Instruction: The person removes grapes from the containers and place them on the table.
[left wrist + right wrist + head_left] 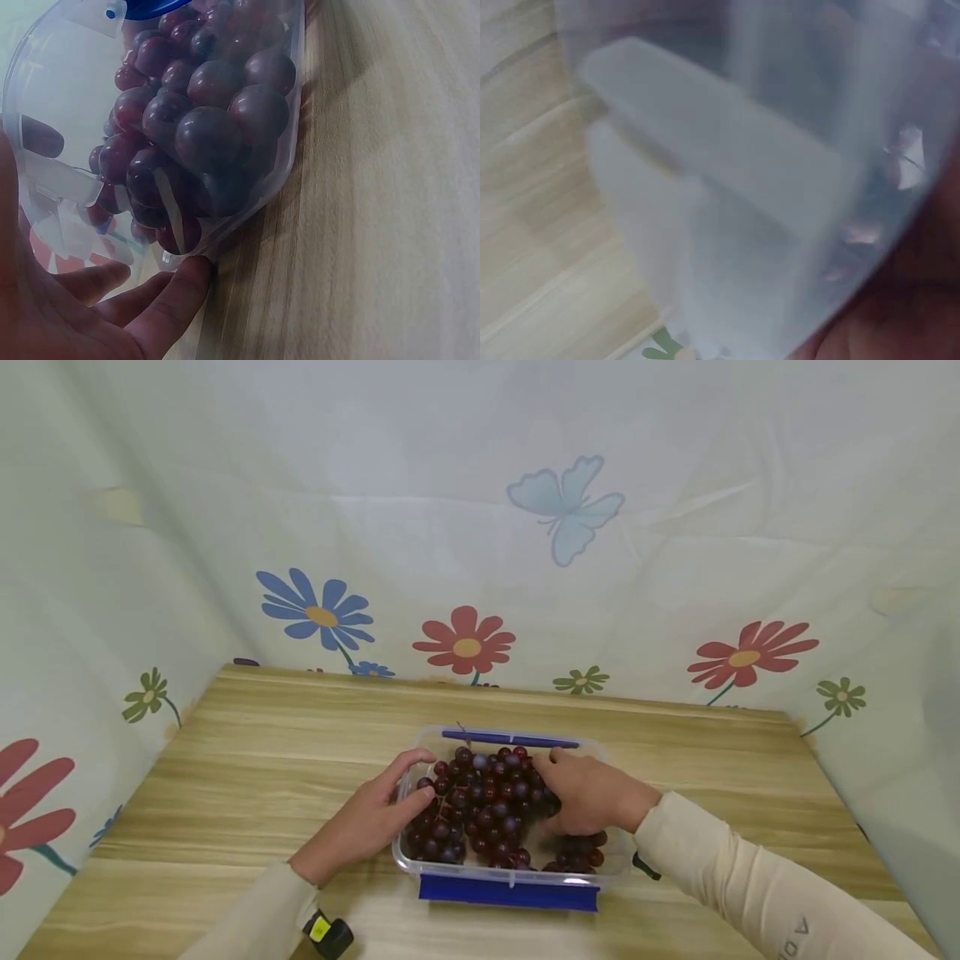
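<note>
A clear plastic container with blue side clips stands on the table, holding bunches of dark red-purple grapes. At its left end, my left hand grips the wall, thumb over the rim; the left wrist view has its fingers against the outside, low by the table. My right hand reaches in over the right end and holds the right side of the middle bunch, its fingertips partly hidden among the grapes. A smaller cluster lies below that hand. The right wrist view is mostly blurred container wall.
The wooden table extends around the container. A white curtain printed with flowers and a butterfly encloses its back and sides. One blue clip hangs outward at the container's front, another lies along the back.
</note>
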